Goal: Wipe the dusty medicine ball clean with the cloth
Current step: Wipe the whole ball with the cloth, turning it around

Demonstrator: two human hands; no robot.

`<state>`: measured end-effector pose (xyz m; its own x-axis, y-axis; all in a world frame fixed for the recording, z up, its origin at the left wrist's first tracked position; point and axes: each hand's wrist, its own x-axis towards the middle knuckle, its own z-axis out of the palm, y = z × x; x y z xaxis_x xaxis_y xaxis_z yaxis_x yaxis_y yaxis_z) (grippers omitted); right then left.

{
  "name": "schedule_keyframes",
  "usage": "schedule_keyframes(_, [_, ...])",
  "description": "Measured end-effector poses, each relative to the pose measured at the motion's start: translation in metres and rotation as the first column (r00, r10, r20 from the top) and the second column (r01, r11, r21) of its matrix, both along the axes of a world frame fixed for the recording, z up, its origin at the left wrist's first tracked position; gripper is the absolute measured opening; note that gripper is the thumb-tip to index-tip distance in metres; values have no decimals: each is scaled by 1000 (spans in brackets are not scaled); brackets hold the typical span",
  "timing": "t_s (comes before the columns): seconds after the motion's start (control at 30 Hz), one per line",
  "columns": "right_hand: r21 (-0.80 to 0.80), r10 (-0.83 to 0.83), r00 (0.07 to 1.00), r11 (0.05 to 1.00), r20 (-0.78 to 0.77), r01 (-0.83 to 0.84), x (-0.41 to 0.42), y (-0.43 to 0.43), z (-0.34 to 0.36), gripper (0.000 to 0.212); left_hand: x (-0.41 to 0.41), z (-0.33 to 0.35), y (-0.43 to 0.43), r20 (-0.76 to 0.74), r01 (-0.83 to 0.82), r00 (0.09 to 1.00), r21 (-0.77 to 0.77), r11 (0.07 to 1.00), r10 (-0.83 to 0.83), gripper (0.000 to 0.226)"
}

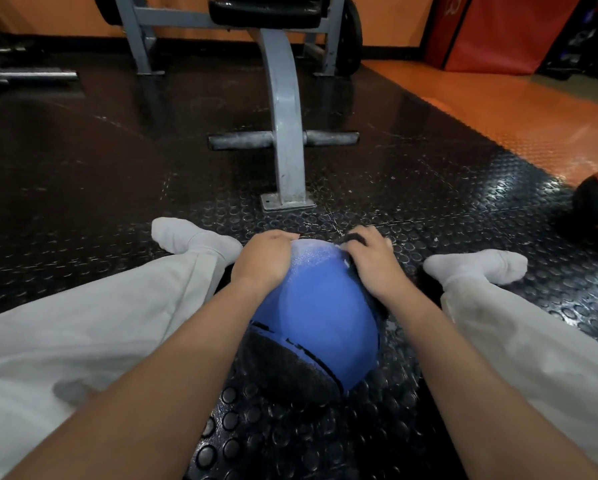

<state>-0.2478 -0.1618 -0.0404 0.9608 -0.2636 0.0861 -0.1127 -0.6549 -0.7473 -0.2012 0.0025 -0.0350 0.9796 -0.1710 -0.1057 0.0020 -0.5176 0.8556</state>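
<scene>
Left hand [262,261] curled over the blue medicine ball [320,327] between spread legs [100,306], right hand [372,261] clutching a dark cloth [359,239] against its right side, studded black floor [429,188], grey bench frame [285,133] beyond

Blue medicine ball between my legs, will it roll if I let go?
It may: the medicine ball is round, and the left hand steadies it while the right hand presses the cloth on it. The studded floor probably grips it somewhat. Its textured skin looks unlikely to slip.
</scene>
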Motion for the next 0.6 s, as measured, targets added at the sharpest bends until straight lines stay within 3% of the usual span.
schedule_keyframes(0.07, [-145, 93, 985, 987, 144, -72, -19, 28, 10, 9, 5, -1, 2, -49, 6, 999, -37, 999, -8, 36])
schedule_keyframes(0.13, [-407, 274, 935, 898, 226, -165, -36, 59, 18, 26, 8, -1, 5, -72, -5, 997, -105, 994, -3, 31])
schedule_keyframes(0.2, [-538, 385, 897, 814, 218, -219, -46, 77, 25, 42, 5, -2, 10, -84, 25, 996, -183, 983, -41, 31])
schedule_keyframes(0.23, [-544, 417, 887, 799, 197, -255, -45, 77, 27, 44, 5, -2, 12, -59, 48, 996, -194, 980, -60, 29])
schedule_keyframes(0.3, [-408, 424, 887, 853, 181, -325, -36, 63, 27, 38, 3, -5, 13, 3, 127, 992, -159, 979, -128, 27])
schedule_keyframes(0.4, [-209, 295, 926, 946, 235, -248, -13, 30, 19, 45, 4, -13, 12, 3, 114, 993, -175, 978, -116, 30])
schedule_keyframes(0.47, [-135, 197, 972, 974, 125, -180, 2, 12, 20, 54, 1, -12, 7, -30, 69, 997, -203, 977, -77, 31])
schedule_keyframes(0.53, [-111, 112, 994, 987, -18, -114, 17, 0, 18, 39, 2, -11, -1, -23, 21, 999, -183, 983, -25, 32])
schedule_keyframes(0.6, [-218, 89, 996, 972, 0, -87, 19, 6, 18, 26, 2, -8, -9, -20, 19, 1000, -117, 993, -22, 31])
